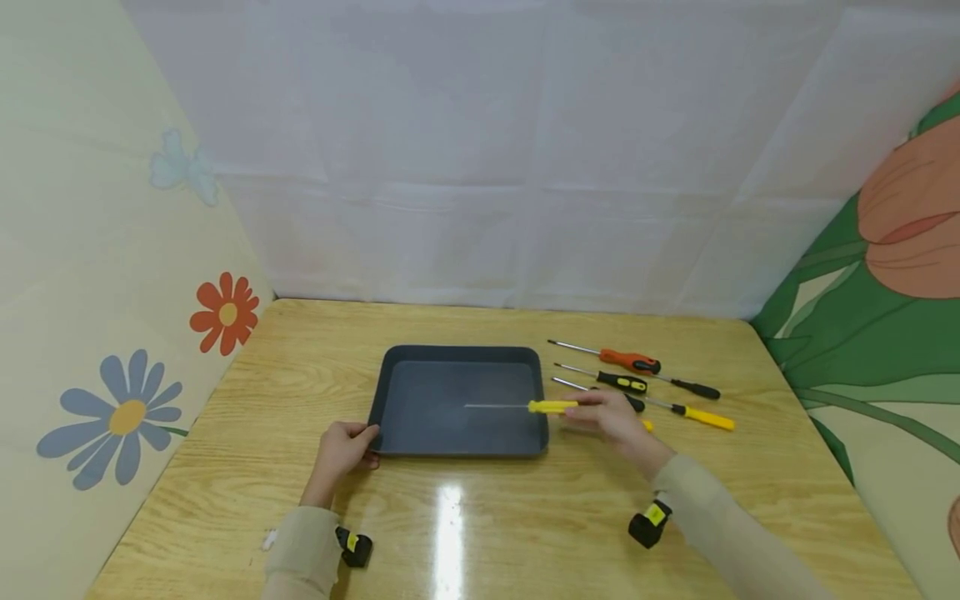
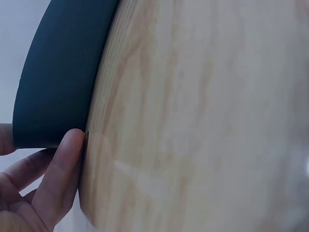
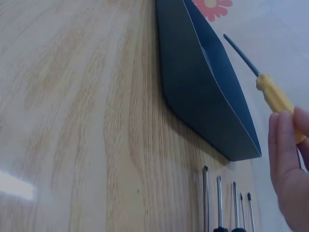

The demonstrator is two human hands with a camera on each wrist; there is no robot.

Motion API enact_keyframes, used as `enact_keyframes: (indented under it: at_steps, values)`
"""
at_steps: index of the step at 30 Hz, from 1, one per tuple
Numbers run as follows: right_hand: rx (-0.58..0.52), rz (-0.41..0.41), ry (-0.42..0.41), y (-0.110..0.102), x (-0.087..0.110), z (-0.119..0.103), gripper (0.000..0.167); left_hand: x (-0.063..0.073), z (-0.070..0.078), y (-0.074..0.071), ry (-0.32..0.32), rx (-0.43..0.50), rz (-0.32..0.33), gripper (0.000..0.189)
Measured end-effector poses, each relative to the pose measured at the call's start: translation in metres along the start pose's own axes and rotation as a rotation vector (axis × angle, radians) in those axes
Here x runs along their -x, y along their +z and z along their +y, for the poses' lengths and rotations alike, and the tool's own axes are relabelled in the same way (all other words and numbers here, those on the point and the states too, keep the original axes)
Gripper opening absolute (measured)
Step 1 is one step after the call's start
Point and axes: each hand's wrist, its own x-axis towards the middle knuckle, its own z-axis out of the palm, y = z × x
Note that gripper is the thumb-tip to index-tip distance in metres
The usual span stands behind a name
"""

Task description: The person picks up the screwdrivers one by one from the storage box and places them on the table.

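Note:
A dark grey rectangular tray [image 1: 435,387] lies on the wooden table. My left hand [image 1: 345,450] holds its near left corner, thumb at the rim and fingers against the outer wall [image 2: 58,77]. In my right hand [image 1: 611,421] is a yellow-handled screwdriver [image 1: 552,407], gripped by the handle. Its thin shaft points left, over the tray's right half in the head view. The right wrist view shows this screwdriver [image 3: 275,94] raised beside the tray wall [image 3: 198,92], fingertips around the handle's end.
Right of the tray lie several screwdrivers: an orange-and-black one [image 1: 622,359], a black-and-yellow one [image 1: 621,382], a slim black one [image 1: 697,388] and a yellow one [image 1: 708,417]. My right hand partly covers a black handle [image 1: 637,403]. A white cloth [image 1: 450,167] hangs behind the table.

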Motion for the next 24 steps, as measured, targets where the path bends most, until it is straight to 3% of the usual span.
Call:
enact_keyframes:
  at_steps: [13,24]
  values:
    - [0.025,0.029,0.018,-0.032,0.007,-0.002,0.051,-0.002,-0.002,0.000,-0.001,-0.005,-0.006,0.032]
    - [-0.069,0.012,0.001,-0.047,0.015,-0.006,0.046,-0.001,-0.001,0.000,0.007,-0.008,0.000,0.031]
